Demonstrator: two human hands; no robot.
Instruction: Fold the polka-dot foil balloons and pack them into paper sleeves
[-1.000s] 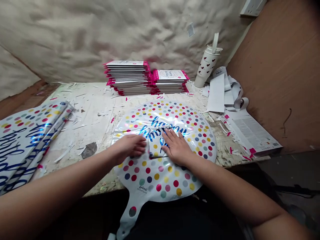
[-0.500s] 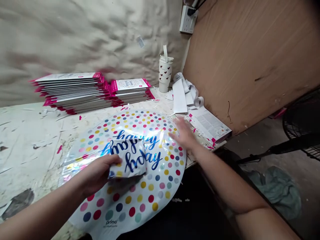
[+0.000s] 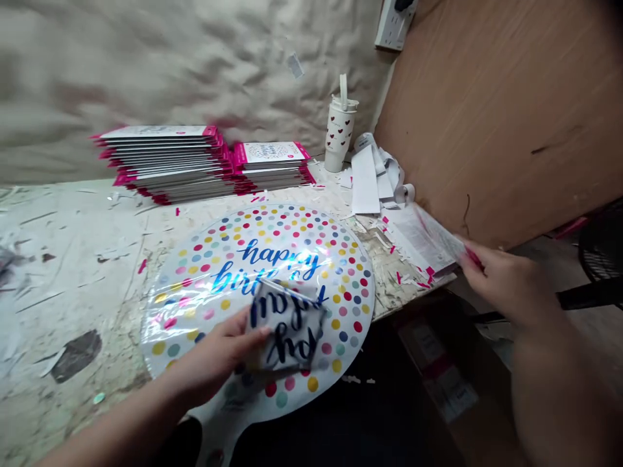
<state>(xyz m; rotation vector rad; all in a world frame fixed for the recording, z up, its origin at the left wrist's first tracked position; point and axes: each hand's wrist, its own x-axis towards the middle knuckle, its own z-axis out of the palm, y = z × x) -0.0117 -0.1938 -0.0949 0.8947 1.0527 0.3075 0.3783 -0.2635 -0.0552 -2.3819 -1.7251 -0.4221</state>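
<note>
My left hand (image 3: 224, 347) pinches a folded foil balloon (image 3: 289, 331), a small square packet with dark blue lettering, slightly blurred. It is held over a flat round foil balloon (image 3: 341, 272), which lies on the table with coloured dots and a blue "happy birthday". The neck of the round balloon hangs over the near edge. Off to the right, my right hand (image 3: 511, 285) grips the pink end of a thin, flat packaging sleeve (image 3: 440, 233), smeared by motion. The sleeve is tilted above a white printed pack (image 3: 418, 243) at the table's right edge.
Two stacks of pink-edged packs, a taller one (image 3: 170, 165) and a shorter one (image 3: 272, 172), stand along the wall. Beyond the balloon are a white tumbler with hearts (image 3: 339, 136) and crumpled paper strips (image 3: 366, 181). Paper scraps litter the table (image 3: 87, 240). A fan (image 3: 603, 253) stands at right.
My right hand has left the round balloon, moved right and taken hold of the sleeve. My left hand has shifted right and slightly down with the folded balloon. The view has turned right.
</note>
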